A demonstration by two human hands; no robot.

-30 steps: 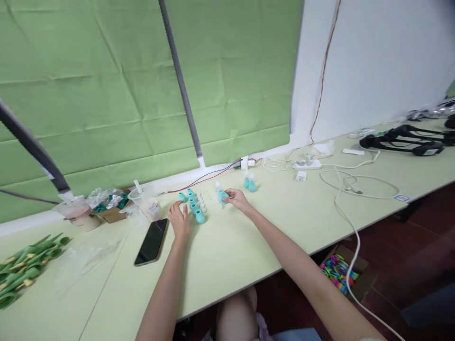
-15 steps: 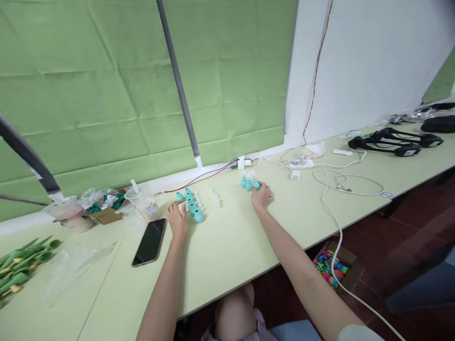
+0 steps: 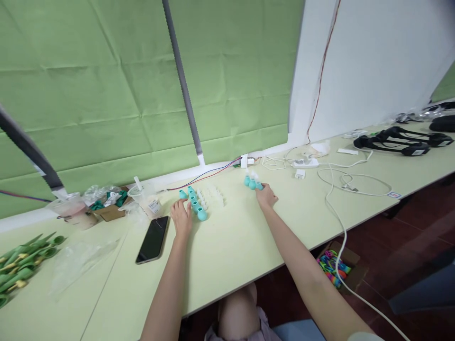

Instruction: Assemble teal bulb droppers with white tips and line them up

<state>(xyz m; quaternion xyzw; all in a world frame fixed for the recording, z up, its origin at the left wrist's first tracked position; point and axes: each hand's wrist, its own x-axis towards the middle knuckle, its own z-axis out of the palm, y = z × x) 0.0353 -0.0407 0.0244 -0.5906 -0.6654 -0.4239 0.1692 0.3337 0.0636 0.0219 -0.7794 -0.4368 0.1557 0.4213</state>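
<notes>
A row of teal bulbs [image 3: 202, 214] with open round necks stands in the middle of the table. Beside the row lie several small white plastic pieces [image 3: 219, 195]. My left hand [image 3: 182, 217] rests at the row's left side, fingers loosely apart and bent toward the bulbs, holding nothing that I can see. Further right is a small group of teal bulbs [image 3: 247, 180], with whitish pieces [image 3: 253, 174] at their far side. My right hand [image 3: 267, 195] has its fingertips closed on the nearest teal bulb [image 3: 259, 186] of this group, partly covering it.
A phone [image 3: 152, 239] lies left of my left forearm. Behind it stand a plastic cup [image 3: 145, 201] and an open cardboard box [image 3: 108, 212]. Green artificial stems [image 3: 24, 270] lie far left. A power strip [image 3: 304, 163], white cables [image 3: 329, 182] and black devices [image 3: 401, 140] are on the right.
The view has shifted slightly, so everything sits a little further right. My right hand stays at its bulb group, its fingers slightly lower around the nearest bulb. My left hand stays beside the row.
</notes>
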